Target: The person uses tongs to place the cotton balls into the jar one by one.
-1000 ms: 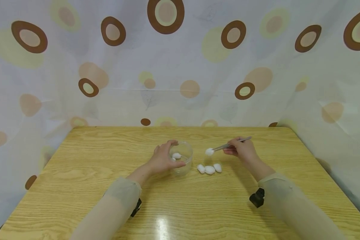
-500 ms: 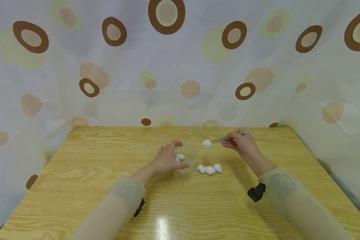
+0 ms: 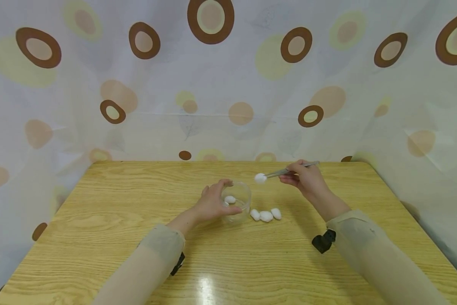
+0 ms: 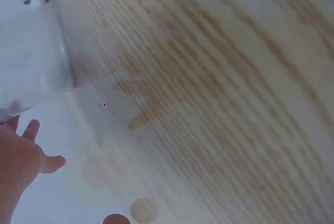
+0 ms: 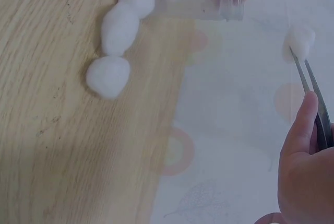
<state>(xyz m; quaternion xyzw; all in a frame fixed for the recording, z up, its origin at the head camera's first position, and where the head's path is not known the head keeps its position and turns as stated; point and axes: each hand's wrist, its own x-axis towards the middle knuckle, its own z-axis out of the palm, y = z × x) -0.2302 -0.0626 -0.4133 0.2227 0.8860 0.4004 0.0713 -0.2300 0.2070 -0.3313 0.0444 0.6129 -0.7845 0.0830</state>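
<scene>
My left hand (image 3: 212, 204) grips a clear plastic cup (image 3: 240, 192) from its left side, thumb in front and fingers behind. White cotton balls (image 3: 230, 199) show inside the cup. With thumb and fingers my right hand (image 3: 307, 180) pinches metal tweezers (image 5: 319, 98). The tweezers' tips hold one cotton ball (image 5: 301, 41), raised above the table to the right of and higher than the cup. Three more cotton balls (image 5: 120, 29) lie in a touching row on the table, just right of the cup.
The wooden table (image 3: 137, 182) reaches back to a patterned curtain (image 3: 213, 93), which also hangs along both sides. A black wrist camera (image 3: 322, 241) sits under the right forearm.
The right hand has risen and shifted slightly left, carrying the tweezers and cotton ball. My left hand has moved a little to the right with the cup. The row of cotton balls stays put.
</scene>
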